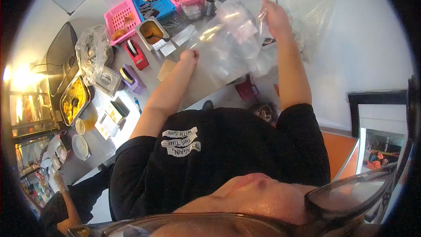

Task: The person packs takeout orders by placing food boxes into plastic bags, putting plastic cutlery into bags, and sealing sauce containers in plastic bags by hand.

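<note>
A large clear plastic bag [219,55] stretches between my two hands over the steel counter. My left hand [190,57] is closed at the bag's left edge, its fingers curled and mostly hidden. Farther right and higher, my right hand [276,19] is closed on a gathered part of the clear plastic. More clear plastic [239,13] lies beneath and behind, with light glinting off it. A brown piece of paper or card [165,69] lies next to my left forearm.
Pink basket [119,15], blue basket [147,3], steel container of brown sauce [151,30], red tape dispenser [137,55] and purple tape dispenser [132,79] stand left. Beyond are a tray of yellow food [75,101] and a co-worker's gloved hand [59,180]. A white wall [368,39] bounds the right.
</note>
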Tool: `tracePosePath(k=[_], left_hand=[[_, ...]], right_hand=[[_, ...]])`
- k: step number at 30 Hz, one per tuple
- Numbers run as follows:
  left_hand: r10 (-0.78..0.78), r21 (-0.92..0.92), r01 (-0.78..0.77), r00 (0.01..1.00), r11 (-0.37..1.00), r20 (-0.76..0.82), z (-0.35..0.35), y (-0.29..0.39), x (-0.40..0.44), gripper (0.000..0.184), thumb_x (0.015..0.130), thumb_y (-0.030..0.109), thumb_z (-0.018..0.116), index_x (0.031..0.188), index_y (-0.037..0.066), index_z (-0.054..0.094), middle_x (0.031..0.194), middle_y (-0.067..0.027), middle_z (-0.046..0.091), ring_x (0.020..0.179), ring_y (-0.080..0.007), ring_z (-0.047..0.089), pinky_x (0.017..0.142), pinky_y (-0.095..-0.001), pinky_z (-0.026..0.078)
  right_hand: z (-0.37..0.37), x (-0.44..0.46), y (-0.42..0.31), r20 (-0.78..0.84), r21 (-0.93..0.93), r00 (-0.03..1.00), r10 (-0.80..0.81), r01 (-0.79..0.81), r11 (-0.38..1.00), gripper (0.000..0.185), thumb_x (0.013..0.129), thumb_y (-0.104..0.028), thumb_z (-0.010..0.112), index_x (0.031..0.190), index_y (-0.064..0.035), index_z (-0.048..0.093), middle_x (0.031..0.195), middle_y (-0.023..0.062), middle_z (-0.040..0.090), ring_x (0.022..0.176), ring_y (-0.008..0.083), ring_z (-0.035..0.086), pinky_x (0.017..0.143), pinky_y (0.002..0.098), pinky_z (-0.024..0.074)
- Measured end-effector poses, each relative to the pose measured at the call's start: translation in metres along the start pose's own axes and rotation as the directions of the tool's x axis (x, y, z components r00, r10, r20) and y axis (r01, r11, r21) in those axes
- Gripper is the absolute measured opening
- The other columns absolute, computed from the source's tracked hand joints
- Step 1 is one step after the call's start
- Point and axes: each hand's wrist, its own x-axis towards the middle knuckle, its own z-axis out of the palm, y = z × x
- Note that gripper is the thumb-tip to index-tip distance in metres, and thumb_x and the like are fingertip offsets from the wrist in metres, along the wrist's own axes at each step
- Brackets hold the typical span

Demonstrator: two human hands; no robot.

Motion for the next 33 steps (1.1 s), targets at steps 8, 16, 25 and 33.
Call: tracePosePath(k=[8,16,25,33], left_hand=[[0.174,0.334,-0.170,0.985,0.927,0.017,0.043,-0.003,-0.141,0.070,0.094,0.049,0.049,0.145,0.006,0.028,0.143,-0.0187,0.037,0.122,-0.0307,0.046,0.104,-0.0488,0.035],[-0.486,0.506,-0.104,0.173,0.856,0.857,-0.010,0.037,-0.263,0.077,0.091,0.051,0.059,0.145,0.005,0.031,0.143,-0.0141,0.042,0.131,-0.0240,0.040,0.108,-0.0408,0.032],[-0.101,0.423,-0.609,0.490,0.670,0.866,-0.078,0.096,-0.314,0.070,0.089,0.032,0.067,0.145,0.004,0.034,0.144,-0.0139,0.043,0.131,-0.0263,0.042,0.112,-0.0431,0.030],[-0.087,0.076,0.087,0.139,0.993,0.986,-0.163,0.122,-0.348,0.057,0.097,0.031,0.055,0.141,-0.001,0.040,0.141,-0.0126,0.047,0.113,-0.0188,0.057,0.102,-0.0354,0.044]], right_hand=[[-0.008,-0.024,-0.045,0.341,0.611,0.940,0.028,-0.244,0.753,0.035,0.099,-0.029,0.052,0.113,0.0022,0.055,0.098,0.0095,0.062,0.086,0.0206,0.062,0.074,0.0351,0.0525],[0.043,-0.132,-0.033,0.246,0.786,0.936,-0.253,-0.040,0.617,0.039,0.100,-0.029,0.047,0.122,0.0026,0.053,0.114,0.0164,0.063,0.104,0.0276,0.061,0.091,0.0392,0.0486],[0.054,-0.218,-0.021,0.464,0.836,0.882,-0.089,-0.402,0.373,0.051,0.102,-0.034,0.038,0.130,0.0074,0.047,0.124,0.0218,0.059,0.114,0.0309,0.058,0.099,0.0440,0.0454],[0.034,-0.241,0.045,0.531,0.681,0.847,0.030,-0.448,0.580,0.052,0.102,-0.032,0.037,0.140,0.0043,0.038,0.135,0.0207,0.052,0.116,0.0332,0.055,0.096,0.0444,0.0465]])
